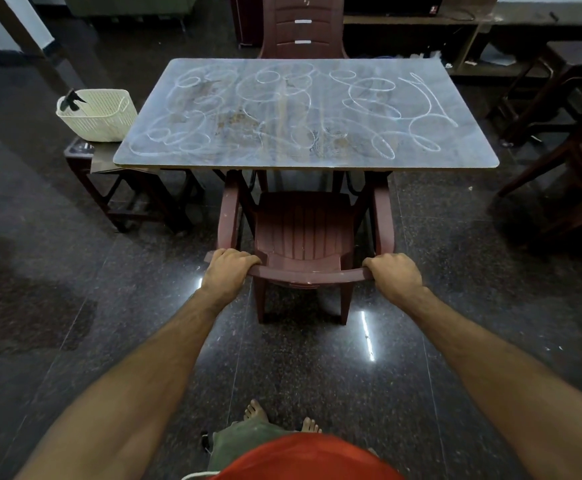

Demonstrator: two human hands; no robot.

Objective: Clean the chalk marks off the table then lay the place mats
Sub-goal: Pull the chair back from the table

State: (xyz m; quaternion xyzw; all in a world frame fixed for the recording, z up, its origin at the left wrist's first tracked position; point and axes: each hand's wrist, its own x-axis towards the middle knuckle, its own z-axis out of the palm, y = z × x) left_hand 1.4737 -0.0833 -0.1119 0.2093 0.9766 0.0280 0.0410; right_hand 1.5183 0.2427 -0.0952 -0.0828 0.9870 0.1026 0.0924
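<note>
Both hands, left (228, 271) and right (394, 276), grip the chair (303, 237) back at lower centre. The table (303, 161) above is covered in chalk (282, 109). Pulled carelessly, the chair's arms could snag the tabletop and jolt it; no mats visible.

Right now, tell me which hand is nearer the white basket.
Left. The left hand grips the chair's backrest on the same side as the white basket; the right hand grips the backrest's opposite end, farther away.
</note>
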